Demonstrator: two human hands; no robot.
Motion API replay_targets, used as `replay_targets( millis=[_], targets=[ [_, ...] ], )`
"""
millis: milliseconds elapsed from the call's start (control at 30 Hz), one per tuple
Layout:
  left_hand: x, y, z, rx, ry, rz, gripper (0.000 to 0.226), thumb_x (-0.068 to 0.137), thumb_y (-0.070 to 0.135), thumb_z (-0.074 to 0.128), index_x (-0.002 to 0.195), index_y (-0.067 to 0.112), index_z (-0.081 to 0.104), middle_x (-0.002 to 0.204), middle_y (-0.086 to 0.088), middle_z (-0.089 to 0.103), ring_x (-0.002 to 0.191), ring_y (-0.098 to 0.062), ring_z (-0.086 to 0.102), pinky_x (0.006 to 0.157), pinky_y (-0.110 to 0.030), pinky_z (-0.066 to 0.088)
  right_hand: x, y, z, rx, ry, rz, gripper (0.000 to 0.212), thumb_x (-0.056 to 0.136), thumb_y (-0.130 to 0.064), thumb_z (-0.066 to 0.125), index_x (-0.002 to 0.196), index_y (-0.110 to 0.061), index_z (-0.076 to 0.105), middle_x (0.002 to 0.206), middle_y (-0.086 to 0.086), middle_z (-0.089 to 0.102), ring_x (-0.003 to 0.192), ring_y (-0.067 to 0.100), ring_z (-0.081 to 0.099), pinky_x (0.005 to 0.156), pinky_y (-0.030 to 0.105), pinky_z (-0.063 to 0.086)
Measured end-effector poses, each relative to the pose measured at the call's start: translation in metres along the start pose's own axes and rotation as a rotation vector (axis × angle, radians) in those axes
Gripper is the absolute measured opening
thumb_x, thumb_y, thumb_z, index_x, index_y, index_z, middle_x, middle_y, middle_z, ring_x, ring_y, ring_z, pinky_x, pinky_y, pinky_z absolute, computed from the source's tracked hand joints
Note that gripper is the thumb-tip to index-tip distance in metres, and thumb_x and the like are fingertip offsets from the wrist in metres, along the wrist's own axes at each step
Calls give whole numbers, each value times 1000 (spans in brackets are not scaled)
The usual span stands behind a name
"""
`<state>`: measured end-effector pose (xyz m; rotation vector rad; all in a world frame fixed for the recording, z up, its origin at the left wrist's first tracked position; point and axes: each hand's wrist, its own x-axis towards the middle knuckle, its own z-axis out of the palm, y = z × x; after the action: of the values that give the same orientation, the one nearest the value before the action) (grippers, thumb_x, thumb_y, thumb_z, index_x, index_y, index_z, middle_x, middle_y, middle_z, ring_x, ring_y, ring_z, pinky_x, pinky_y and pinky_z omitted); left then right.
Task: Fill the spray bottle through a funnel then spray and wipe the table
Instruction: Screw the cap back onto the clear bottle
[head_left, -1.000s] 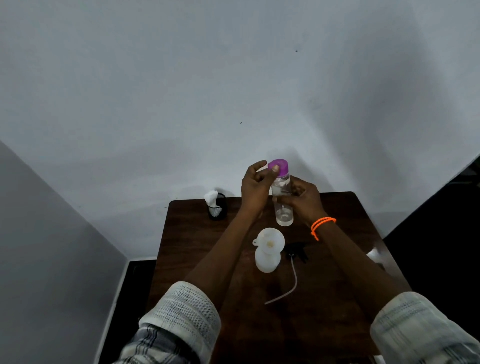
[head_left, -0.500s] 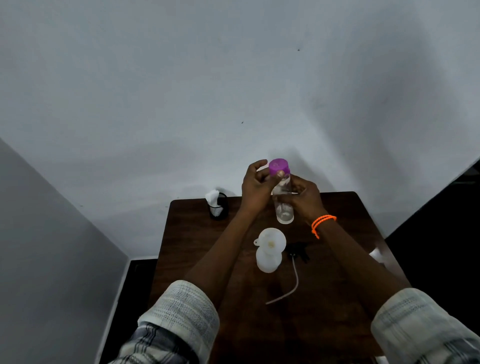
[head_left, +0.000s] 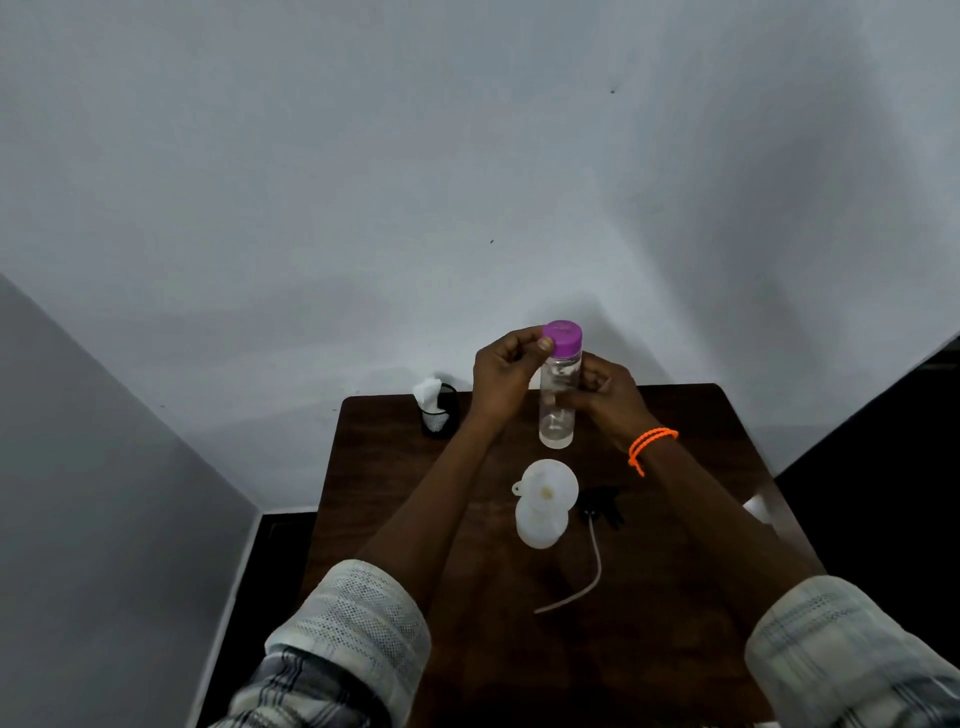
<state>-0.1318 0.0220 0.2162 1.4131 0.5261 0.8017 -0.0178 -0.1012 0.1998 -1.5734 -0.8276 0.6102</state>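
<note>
At frame centre, above the bench (head_left: 675, 597), the right hand (head_left: 605, 397) wraps the clear bottle (head_left: 558, 400) to steady it while the left hand (head_left: 506, 376) pinches its purple cap (head_left: 563, 338), probably to unscrew it. Just below, the funnel (head_left: 548, 486) sits in the white spray bottle (head_left: 537, 525), ready for pouring.

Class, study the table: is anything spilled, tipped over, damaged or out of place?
No spill or damage shows. One thing stands out: the black spray head lies loose on the table, its tube trailing, off the white bottle, which carries the funnel. That suits filling.
</note>
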Motion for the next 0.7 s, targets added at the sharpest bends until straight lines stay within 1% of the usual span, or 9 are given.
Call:
replay_targets(
  millis=[100, 200, 333, 400, 500, 533, 600, 633, 700],
  targets=[
    [7, 0, -10, 9, -42, 3, 22, 93, 13, 72, 114, 9, 74, 104, 2, 77, 101, -7, 71, 91, -23, 54, 6, 0, -1, 24, -65, 17, 54, 71, 6, 83, 121, -8, 69, 112, 9, 76, 106, 26, 72, 96, 43, 56],
    [12, -3, -17, 25, -44, 20, 24, 94, 13, 70, 116, 6, 74, 108, -1, 77, 105, -10, 71, 94, -25, 54, 16, 3, 3, 36, -97, 33, 55, 71, 7, 83, 122, -8, 68, 113, 10, 76, 108, 27, 71, 95, 39, 57],
    [17, -13, -29, 50, -53, 25, 24, 92, 9, 71, 115, 3, 75, 108, -3, 77, 103, -9, 71, 92, -23, 54, 28, 19, 14, -8, -83, 56, 53, 68, 9, 84, 117, -6, 69, 110, 11, 76, 105, 28, 72, 92, 39, 58],
    [20, -23, -36, 84, -62, 7, 25, 91, 13, 74, 114, 4, 75, 108, -6, 77, 100, -8, 71, 91, -24, 55, 36, 26, 20, -78, -74, 59, 52, 67, 10, 83, 115, -6, 70, 106, 11, 77, 101, 26, 74, 90, 38, 59],
    [26, -48, -47, 164, -75, -46, 33, 88, 26, 78, 118, 13, 74, 110, 0, 77, 105, -10, 70, 96, -35, 56, 52, 43, 32, -191, -76, 70, 47, 65, 7, 83, 105, -16, 73, 97, 6, 77, 89, 14, 74, 82, 34, 61],
    [28, -59, -51, 196, -99, -62, 39, 86, 30, 78, 122, 15, 71, 114, 2, 76, 110, -11, 69, 98, -36, 56, 57, 52, 36, -232, -82, 69, 45, 64, 5, 84, 102, -17, 73, 94, 5, 77, 86, 9, 73, 79, 31, 60],
    [28, -81, -57, 272, -163, -84, 52, 83, 35, 77, 131, 18, 65, 121, 5, 72, 115, -8, 67, 100, -32, 54, 65, 69, 46, -293, -92, 94, 46, 64, -2, 85, 106, -15, 73, 98, 6, 75, 87, 2, 71, 73, 15, 55],
    [29, -94, -59, 311, -173, -94, 57, 83, 37, 76, 135, 20, 62, 124, 7, 71, 116, -6, 66, 100, -30, 53, 69, 77, 50, -309, -85, 106, 48, 66, -4, 85, 112, -13, 72, 103, 7, 74, 91, 5, 71, 72, 7, 50],
    [31, -116, -61, 368, -143, -119, 57, 84, 38, 74, 137, 22, 60, 125, 8, 70, 116, -5, 65, 100, -32, 53, 78, 92, 58, -312, -82, 138, 50, 71, -5, 84, 119, -10, 71, 109, 7, 73, 96, 11, 69, 74, 3, 47]
  ],
)
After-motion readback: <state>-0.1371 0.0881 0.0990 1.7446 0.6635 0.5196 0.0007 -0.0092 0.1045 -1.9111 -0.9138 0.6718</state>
